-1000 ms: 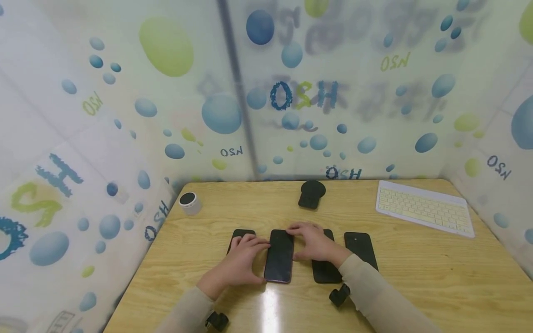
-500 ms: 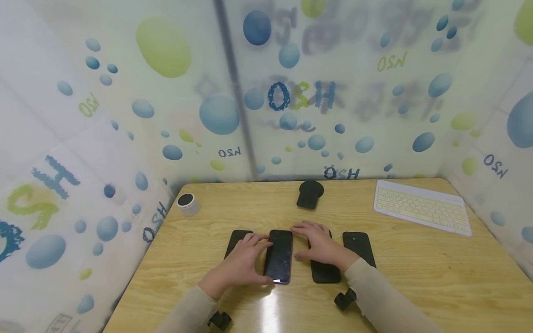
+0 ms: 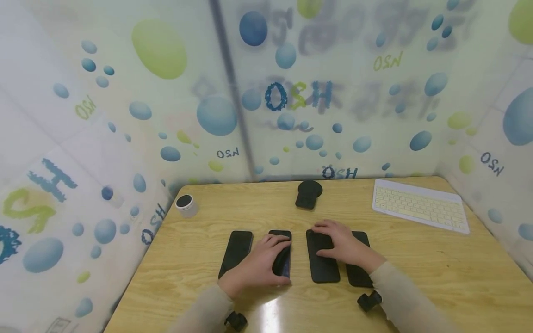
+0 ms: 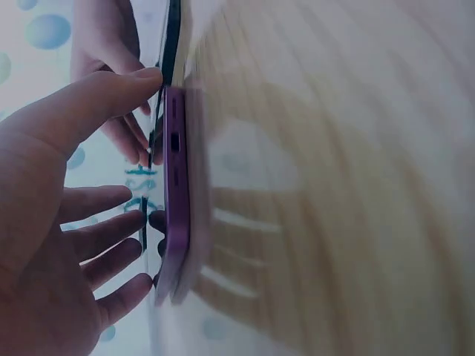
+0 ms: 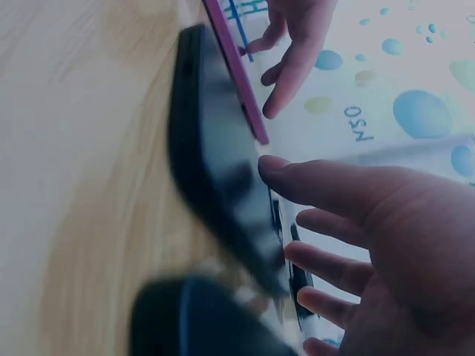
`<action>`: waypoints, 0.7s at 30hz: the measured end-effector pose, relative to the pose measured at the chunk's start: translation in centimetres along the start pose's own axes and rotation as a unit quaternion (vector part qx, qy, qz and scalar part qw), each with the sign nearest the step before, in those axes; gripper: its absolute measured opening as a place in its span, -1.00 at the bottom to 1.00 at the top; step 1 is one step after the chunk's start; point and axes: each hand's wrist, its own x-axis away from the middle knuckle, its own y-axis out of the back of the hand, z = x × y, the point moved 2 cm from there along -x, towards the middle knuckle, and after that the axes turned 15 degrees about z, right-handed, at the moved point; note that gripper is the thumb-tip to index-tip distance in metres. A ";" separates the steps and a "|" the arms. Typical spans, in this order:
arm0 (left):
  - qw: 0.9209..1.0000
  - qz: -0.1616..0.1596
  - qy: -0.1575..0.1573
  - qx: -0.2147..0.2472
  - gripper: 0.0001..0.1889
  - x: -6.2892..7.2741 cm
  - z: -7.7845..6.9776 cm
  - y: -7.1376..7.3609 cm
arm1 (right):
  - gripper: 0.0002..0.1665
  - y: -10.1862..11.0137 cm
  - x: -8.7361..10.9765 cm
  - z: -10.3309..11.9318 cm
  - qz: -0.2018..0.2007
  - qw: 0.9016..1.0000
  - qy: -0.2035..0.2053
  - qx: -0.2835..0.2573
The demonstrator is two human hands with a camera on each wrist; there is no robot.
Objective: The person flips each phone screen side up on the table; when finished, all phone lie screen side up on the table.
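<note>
Several dark phones lie face up in a row on the wooden table. My left hand [image 3: 258, 263] hovers over the second phone from the left, a purple-edged phone [image 3: 286, 262], and partly hides it. In the left wrist view its purple edge [image 4: 176, 167] sits beside my spread, relaxed fingers; whether they touch it I cannot tell. Above the third, a black phone [image 3: 324, 272], is my right hand [image 3: 345, 247], its fingers loosely extended and gripping nothing. The leftmost phone [image 3: 238, 249] lies by my left wrist. My right forearm partly covers the rightmost phone [image 3: 359, 276].
At the back left of the table [image 3: 416, 268] stands a small white cylinder with a dark top [image 3: 187, 206]. A black round-topped object [image 3: 308, 194] lies at the back middle, and a white keyboard [image 3: 420, 206] at the back right. Patterned walls enclose the table.
My right hand has moved right, from beside the purple-edged phone to over the black phone. My left hand has shifted right over the purple-edged phone, uncovering the leftmost one.
</note>
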 end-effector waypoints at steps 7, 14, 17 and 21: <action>1.000 0.007 -0.002 0.006 -0.03 -1.1 -1.4 0.1 | -0.27 0.5 2.0 -1.7 -0.015 1.000 0.003 0.008; 1.000 0.007 -0.011 -0.018 -0.07 -2.6 -2.5 0.0 | -0.28 1.0 3.1 -3.6 -0.011 1.000 0.012 0.017; 0.999 0.005 -0.014 -0.029 -0.08 -3.2 -2.9 0.2 | -0.27 1.2 3.4 -3.9 0.001 1.000 0.021 0.019; 0.999 0.009 -0.012 -0.035 -0.11 -3.7 -3.3 0.3 | -0.23 1.3 3.5 -3.9 0.011 1.000 0.023 0.013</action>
